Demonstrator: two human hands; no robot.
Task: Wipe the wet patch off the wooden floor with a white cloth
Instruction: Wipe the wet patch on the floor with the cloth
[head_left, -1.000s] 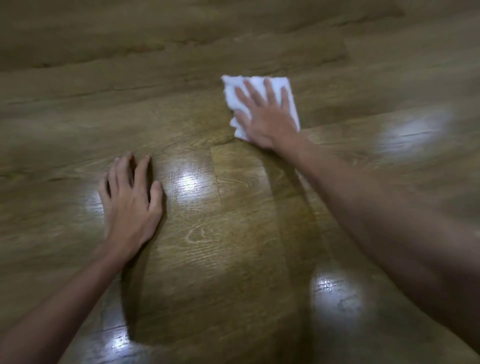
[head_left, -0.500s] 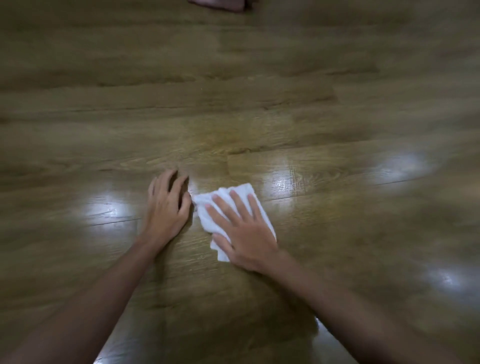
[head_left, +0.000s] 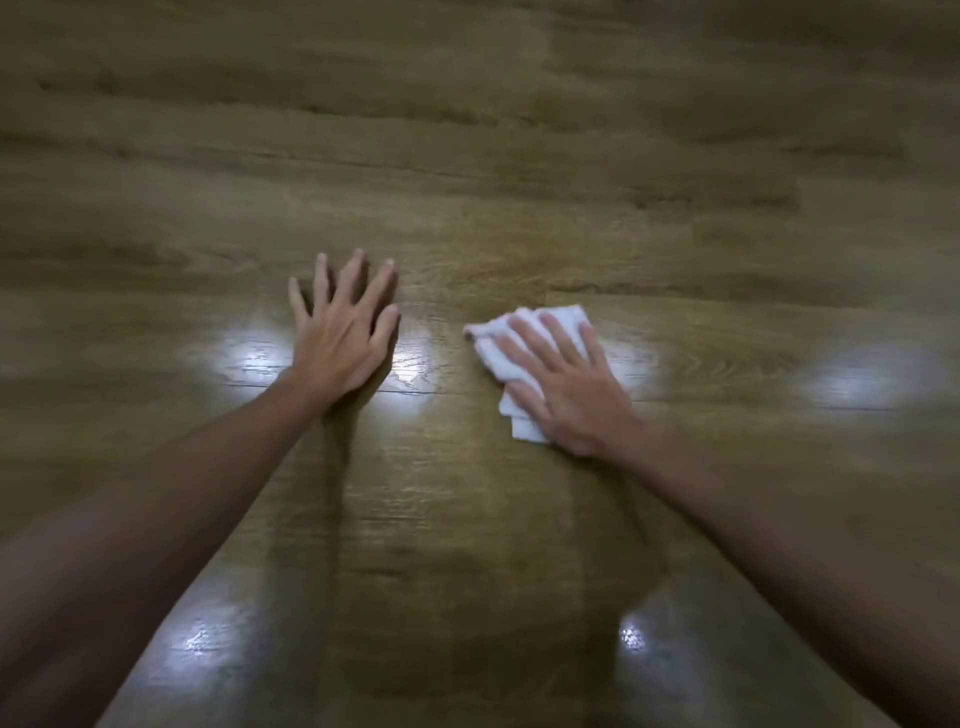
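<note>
A folded white cloth (head_left: 498, 345) lies flat on the wooden floor (head_left: 467, 156), right of centre. My right hand (head_left: 563, 379) presses down on it with straight, spread fingers and covers most of it. My left hand (head_left: 340, 338) rests palm-down on the bare floor to the left, fingers spread, a short gap away from the cloth. The boards around both hands shine with bright reflections; I cannot tell a wet patch apart from the glare, and the picture is blurred by motion.
Brown wood-grain planks fill the whole view, with board seams running left to right. Bright light spots (head_left: 862, 384) glint on the floor beside and below the hands. Both forearms reach in from the bottom corners.
My right hand slid the cloth from far ahead back towards me beside the left hand, then away to the right. The left hand stayed flat on the floor.
</note>
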